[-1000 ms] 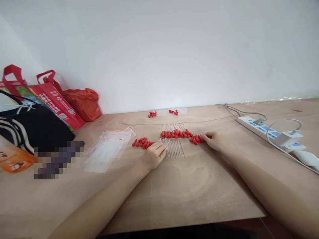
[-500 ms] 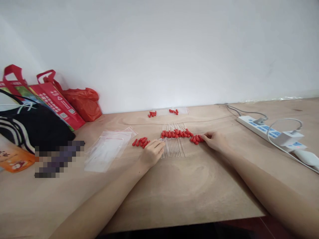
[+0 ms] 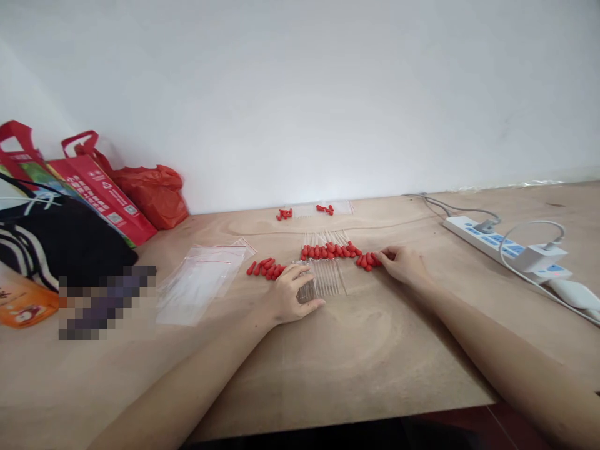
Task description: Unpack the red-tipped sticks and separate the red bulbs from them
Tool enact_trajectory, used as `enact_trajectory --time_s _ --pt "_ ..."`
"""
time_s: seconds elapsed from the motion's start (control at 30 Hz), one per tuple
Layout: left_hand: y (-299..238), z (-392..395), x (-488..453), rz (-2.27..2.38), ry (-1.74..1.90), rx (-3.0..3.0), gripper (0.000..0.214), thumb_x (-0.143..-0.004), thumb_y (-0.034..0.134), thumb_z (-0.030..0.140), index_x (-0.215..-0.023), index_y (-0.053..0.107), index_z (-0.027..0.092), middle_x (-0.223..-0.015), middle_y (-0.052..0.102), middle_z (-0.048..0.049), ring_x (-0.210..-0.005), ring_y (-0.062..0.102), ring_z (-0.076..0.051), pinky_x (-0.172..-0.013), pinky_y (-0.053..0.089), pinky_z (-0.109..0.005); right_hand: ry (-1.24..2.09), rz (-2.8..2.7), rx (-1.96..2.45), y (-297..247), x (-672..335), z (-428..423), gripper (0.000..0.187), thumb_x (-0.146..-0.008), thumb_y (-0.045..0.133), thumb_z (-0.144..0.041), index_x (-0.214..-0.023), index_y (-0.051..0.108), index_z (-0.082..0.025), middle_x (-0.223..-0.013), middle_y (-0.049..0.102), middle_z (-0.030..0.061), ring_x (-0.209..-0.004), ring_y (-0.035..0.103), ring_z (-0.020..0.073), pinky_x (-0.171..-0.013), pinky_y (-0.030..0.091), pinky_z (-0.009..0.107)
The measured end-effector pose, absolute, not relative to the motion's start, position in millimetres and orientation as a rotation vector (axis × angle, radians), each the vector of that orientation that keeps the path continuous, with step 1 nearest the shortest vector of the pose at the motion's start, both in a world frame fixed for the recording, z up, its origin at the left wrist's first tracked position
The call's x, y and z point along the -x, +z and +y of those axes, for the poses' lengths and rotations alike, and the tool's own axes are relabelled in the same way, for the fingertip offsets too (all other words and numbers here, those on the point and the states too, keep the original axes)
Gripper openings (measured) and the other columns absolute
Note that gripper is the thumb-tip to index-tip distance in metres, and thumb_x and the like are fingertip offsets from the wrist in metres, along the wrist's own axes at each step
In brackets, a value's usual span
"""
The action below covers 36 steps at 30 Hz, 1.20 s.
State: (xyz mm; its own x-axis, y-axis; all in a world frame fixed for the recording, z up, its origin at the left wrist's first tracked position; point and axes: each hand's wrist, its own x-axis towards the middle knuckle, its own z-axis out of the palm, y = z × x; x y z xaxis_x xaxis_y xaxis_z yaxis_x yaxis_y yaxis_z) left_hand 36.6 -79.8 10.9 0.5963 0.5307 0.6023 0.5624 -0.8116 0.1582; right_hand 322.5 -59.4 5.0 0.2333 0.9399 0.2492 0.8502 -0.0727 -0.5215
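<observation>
On the wooden table [image 3: 356, 356] lies a row of thin clear tubes [image 3: 328, 278] with red caps [image 3: 330, 251] at their far ends. My left hand [image 3: 291, 294] grips the left end of the row, thumb below and fingers curled over the tubes. My right hand [image 3: 402, 262] rests at the right end, its fingers closed on a small cluster of red caps [image 3: 367, 260]. Another loose heap of red caps [image 3: 265, 269] lies just left of my left hand.
Clear zip bags [image 3: 201, 281] lie to the left. Red and black bags [image 3: 94, 200] stand at the far left by the wall. A white power strip [image 3: 506, 249] with cables sits at the right. Two small groups of red caps [image 3: 304, 211] lie near the wall.
My left hand has slid toward me along the clear tubes and closed round their left end. My right hand has stayed at the red caps.
</observation>
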Motion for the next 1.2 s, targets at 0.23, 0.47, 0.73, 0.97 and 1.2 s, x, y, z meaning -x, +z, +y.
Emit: enact_trajectory --time_s 0.23,0.47,0.73,0.97,1.2 --pt "9.3 -74.0 -29.3 -0.984 -0.993 2.764 0.039 -0.068 0.065 0.041 -0.096 0.062 0.015 -0.108 0.057 -0.0135 -0.104 0.051 -0.026 -0.086 0.046 -0.043 0.108 -1.629 1.929 12.5 -315.1 -64.2 0.026 -0.076 0.046 -0.039 -0.08 0.067 -0.026 -0.075 0.067 0.0019 -0.076 0.058 0.0195 -0.074 0.032 0.035" --pt "12.1 -70.2 -26.1 -0.966 -0.925 2.733 0.053 -0.062 0.064 0.055 -0.098 0.062 0.016 -0.11 0.057 -0.0129 -0.108 0.048 -0.027 -0.088 0.044 -0.042 -0.073 -1.841 1.761 20.8 -278.0 -59.9 0.027 -0.079 0.044 -0.038 -0.08 0.066 -0.024 -0.08 0.066 0.0029 -0.082 0.053 0.02 -0.077 0.025 0.036" --pt "19.2 -69.7 -12.9 -1.055 -0.711 2.573 0.061 -0.061 0.056 0.067 -0.103 0.061 0.023 -0.118 0.054 -0.0096 -0.114 0.043 -0.03 -0.096 0.027 -0.052 -0.084 -1.88 1.811 23.5 -232.8 -35.4 0.032 -0.078 0.045 -0.047 -0.081 0.067 -0.024 -0.085 0.063 0.0061 -0.085 0.049 0.0224 -0.075 0.023 0.037" --pt "21.0 -71.1 -9.9 -1.053 -0.717 2.538 0.065 -0.06 0.055 0.068 -0.105 0.06 0.022 -0.117 0.055 -0.0112 -0.113 0.043 -0.031 -0.098 0.023 -0.052 -0.167 -1.852 1.811 15.2 -224.5 -26.1 0.027 -0.079 0.044 -0.037 -0.073 0.066 -0.023 -0.081 0.063 0.005 -0.085 0.048 0.0224 -0.073 0.022 0.038" --pt "18.2 -70.0 -11.1 -1.095 -0.8 2.419 0.039 -0.08 0.048 0.042 -0.113 0.055 0.02 -0.118 0.055 -0.0095 -0.115 0.043 -0.025 -0.098 0.027 -0.047 -0.224 -1.782 1.534 17.3 -239.8 -43.8 0.019 -0.081 0.045 -0.031 -0.078 0.062 -0.021 -0.082 0.063 0.0039 -0.083 0.048 0.0197 -0.076 0.023 0.036"
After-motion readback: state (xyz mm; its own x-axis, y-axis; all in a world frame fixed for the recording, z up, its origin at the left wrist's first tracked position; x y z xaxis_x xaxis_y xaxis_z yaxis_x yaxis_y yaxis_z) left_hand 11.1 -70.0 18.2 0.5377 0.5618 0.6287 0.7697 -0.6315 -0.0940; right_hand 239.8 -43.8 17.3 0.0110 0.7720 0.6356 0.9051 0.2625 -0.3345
